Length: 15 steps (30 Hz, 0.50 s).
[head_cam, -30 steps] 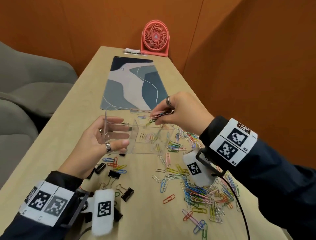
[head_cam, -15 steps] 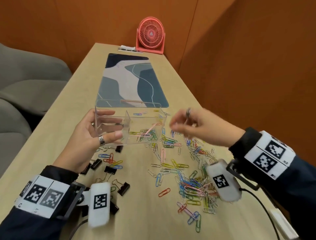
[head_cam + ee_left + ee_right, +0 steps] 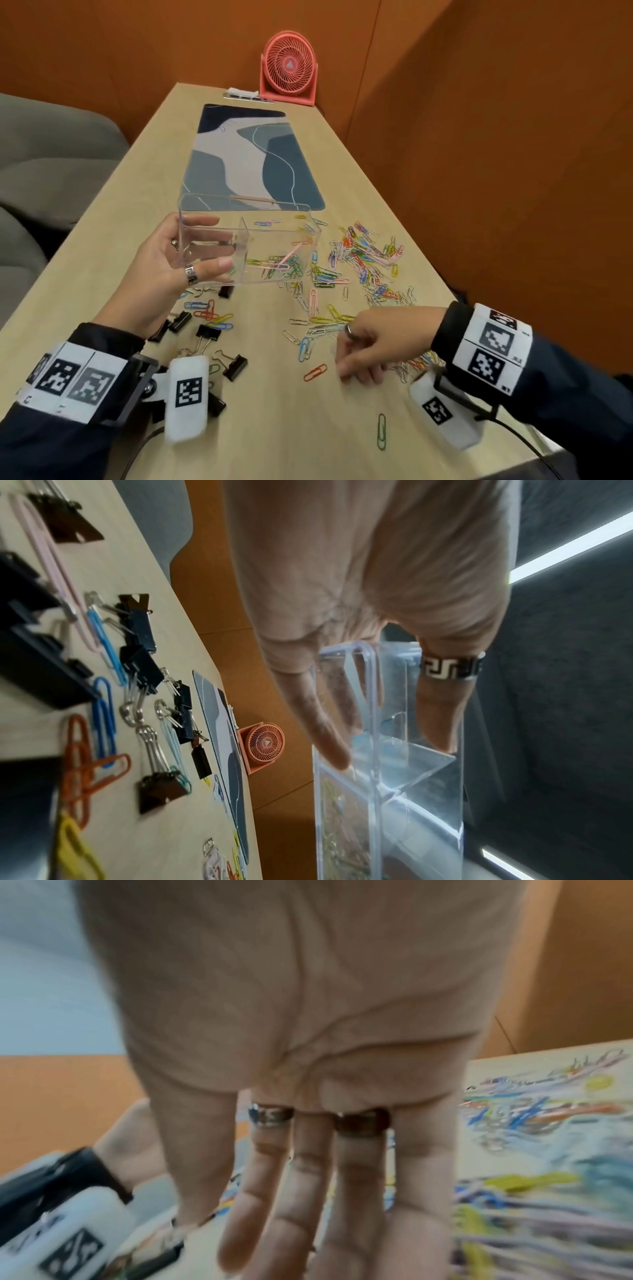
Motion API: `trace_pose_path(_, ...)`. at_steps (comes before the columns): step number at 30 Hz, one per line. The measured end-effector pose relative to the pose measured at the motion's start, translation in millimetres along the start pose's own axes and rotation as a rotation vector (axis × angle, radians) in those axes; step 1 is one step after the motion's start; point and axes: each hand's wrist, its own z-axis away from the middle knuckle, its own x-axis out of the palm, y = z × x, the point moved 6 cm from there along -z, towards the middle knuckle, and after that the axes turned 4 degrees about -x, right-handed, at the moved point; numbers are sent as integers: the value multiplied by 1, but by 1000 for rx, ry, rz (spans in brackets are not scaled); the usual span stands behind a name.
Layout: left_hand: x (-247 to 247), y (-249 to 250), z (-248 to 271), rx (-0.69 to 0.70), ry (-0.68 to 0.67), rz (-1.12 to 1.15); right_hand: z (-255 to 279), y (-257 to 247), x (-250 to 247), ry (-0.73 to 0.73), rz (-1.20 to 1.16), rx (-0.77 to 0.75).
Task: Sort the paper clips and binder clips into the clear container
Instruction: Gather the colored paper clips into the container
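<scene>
Two hands share the work: left hand (image 3: 164, 263) grips clear container (image 3: 248, 240) above the counter (image 3: 274, 428), presumably for drops, while right hand (image 3: 368, 346), fingers loosely extended, reaches for loose paper clips (image 3: 363, 260).

Orange panel walls (image 3: 479, 137) are enclosing the long pale wooden surface (image 3: 113, 219). A coral fan (image 3: 288, 72) is standing at its far end, and grey upholstered seats (image 3: 51, 164) are sitting alongside, left.
</scene>
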Motion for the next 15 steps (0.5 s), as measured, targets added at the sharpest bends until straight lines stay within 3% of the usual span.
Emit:
trace_pose_path(5,-2,-2,-1,-8,7,-6,-17,-33,-1,55,63,-165)
trace_pose_path(9,-4,-3,-3,-7,16,-10,-33,-28,-1,53,247,-126)
trace_pose_path(15,-8,-2,-4,9,37,-28,-35,-29,-44,327,361,-149)
